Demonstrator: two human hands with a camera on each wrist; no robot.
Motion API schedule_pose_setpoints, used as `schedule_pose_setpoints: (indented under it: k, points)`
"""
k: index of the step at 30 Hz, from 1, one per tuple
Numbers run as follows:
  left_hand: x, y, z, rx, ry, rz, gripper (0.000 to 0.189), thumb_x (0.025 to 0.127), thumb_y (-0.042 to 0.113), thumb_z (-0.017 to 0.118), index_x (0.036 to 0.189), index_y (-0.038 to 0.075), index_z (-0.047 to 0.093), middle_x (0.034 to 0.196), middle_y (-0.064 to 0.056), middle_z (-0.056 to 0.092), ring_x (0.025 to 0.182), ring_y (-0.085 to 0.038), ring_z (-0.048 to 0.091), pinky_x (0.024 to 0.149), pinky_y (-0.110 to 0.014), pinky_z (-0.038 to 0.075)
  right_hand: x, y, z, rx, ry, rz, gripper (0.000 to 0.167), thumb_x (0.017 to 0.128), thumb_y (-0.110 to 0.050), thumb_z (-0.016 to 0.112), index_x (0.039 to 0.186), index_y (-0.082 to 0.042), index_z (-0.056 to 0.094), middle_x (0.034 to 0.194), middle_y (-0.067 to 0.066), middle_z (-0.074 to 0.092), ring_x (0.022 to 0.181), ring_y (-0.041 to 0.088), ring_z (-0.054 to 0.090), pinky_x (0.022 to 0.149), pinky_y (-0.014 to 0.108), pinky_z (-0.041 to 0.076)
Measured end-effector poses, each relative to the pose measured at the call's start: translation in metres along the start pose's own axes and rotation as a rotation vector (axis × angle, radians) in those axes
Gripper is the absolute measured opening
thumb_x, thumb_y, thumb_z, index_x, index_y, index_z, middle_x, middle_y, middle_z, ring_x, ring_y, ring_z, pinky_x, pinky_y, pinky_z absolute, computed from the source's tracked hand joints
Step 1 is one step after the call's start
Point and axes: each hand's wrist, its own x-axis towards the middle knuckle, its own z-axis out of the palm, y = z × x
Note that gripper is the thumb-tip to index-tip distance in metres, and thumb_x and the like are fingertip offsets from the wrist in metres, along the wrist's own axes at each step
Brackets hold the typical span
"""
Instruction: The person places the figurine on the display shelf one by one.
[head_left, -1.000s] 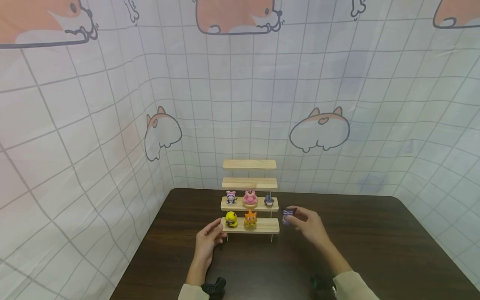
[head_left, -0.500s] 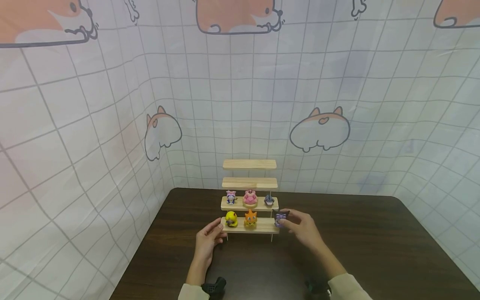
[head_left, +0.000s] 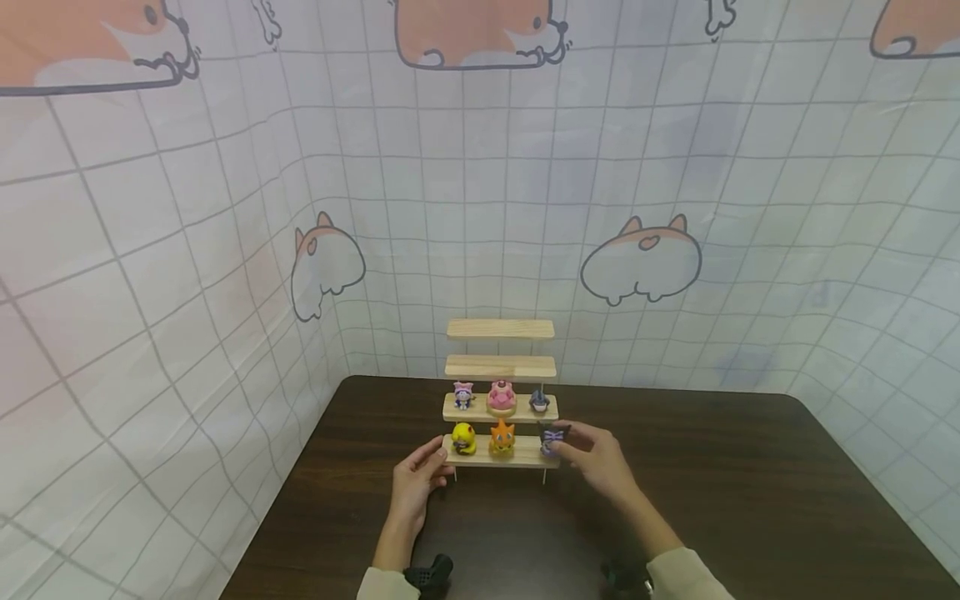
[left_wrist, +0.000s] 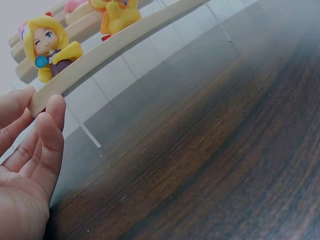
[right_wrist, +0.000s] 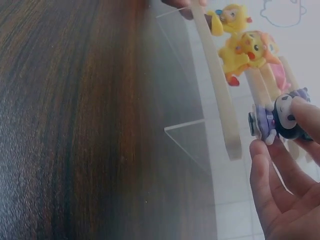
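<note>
My left hand [head_left: 415,482] pinches the left end of the lowest board of a tiered wooden display shelf [head_left: 525,457], thumb on top and fingers beneath in the left wrist view. At that board's right end, my right hand [head_left: 606,465] holds a small black and purple figurine [right_wrist: 287,117] between thumb and fingers. The right wrist view shows a gap between the figurine's base and the board. On the same board stand a yellow-haired figurine [left_wrist: 47,42] at the left and an orange and yellow fox-like figurine [head_left: 502,438] in the middle.
The second board bears a pink-hatted figurine [head_left: 463,397], a pink figurine [head_left: 502,398] and a grey-blue figurine [head_left: 539,402]. Two bare upper boards [head_left: 500,366] rise behind. Thin clear legs [right_wrist: 185,125] support the shelf on a dark wooden table [head_left: 712,483]. A patterned curtain [head_left: 495,208] hangs behind.
My right hand has carried the black and purple figurine leftward, from beside the shelf to the right end of the lowest board. My left hand has stayed on the board's left end.
</note>
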Motion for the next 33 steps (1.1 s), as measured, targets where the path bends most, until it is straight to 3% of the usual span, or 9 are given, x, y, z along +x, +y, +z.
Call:
schedule_pose_setpoints:
  k: [7,14,21,30,33]
  points:
    - [-0.001,0.002,0.002,-0.002,-0.001,0.01,0.045,0.099,0.023,0.069,0.139,0.003,0.062,0.103,0.0,0.075,0.079,-0.01,0.072,0.064,-0.022,0.056,0.003,0.002,0.005,0.01,0.0,-0.017,0.034,0.088,-0.02,0.082,0.121,-0.014,0.075,0.108,0.012,0.076,0.082,0.013,0.067,0.066,0.041,0.06]
    - [0.0,0.0,0.002,-0.004,0.005,0.012,0.044,0.099,0.022,0.07,0.138,0.003,0.063,0.101,0.0,0.076,0.078,-0.01,0.072,0.064,-0.022,0.056,0.006,0.002,0.01,-0.015,0.005,-0.01,0.032,0.088,-0.022,0.082,0.12,-0.017,0.076,0.109,0.009,0.076,0.086,0.014,0.067,0.063,0.028,0.054]
    - [0.0,-0.002,0.002,-0.005,0.01,0.019,0.045,0.099,0.023,0.071,0.137,0.002,0.063,0.103,-0.002,0.076,0.078,-0.01,0.072,0.064,-0.022,0.056,0.007,0.002,0.014,-0.038,0.016,-0.009,0.031,0.088,-0.023,0.082,0.119,-0.016,0.076,0.114,0.01,0.077,0.101,0.02,0.071,0.074,0.028,0.054]
    - [0.0,0.0,0.002,0.001,0.015,0.008,0.044,0.099,0.022,0.07,0.138,0.003,0.063,0.103,-0.001,0.075,0.079,-0.01,0.072,0.064,-0.022,0.056,0.009,0.002,0.015,-0.066,0.024,-0.007,0.031,0.089,-0.021,0.081,0.119,-0.017,0.076,0.115,0.009,0.077,0.106,0.025,0.071,0.089,0.043,0.058]
    - [-0.001,0.001,0.002,0.003,0.013,-0.005,0.044,0.1,0.022,0.069,0.139,0.003,0.062,0.102,0.0,0.075,0.079,-0.01,0.072,0.064,-0.022,0.056,0.008,0.003,0.015,-0.064,0.022,0.0,0.031,0.089,-0.022,0.081,0.119,-0.019,0.076,0.115,0.009,0.077,0.105,0.024,0.072,0.09,0.042,0.057]
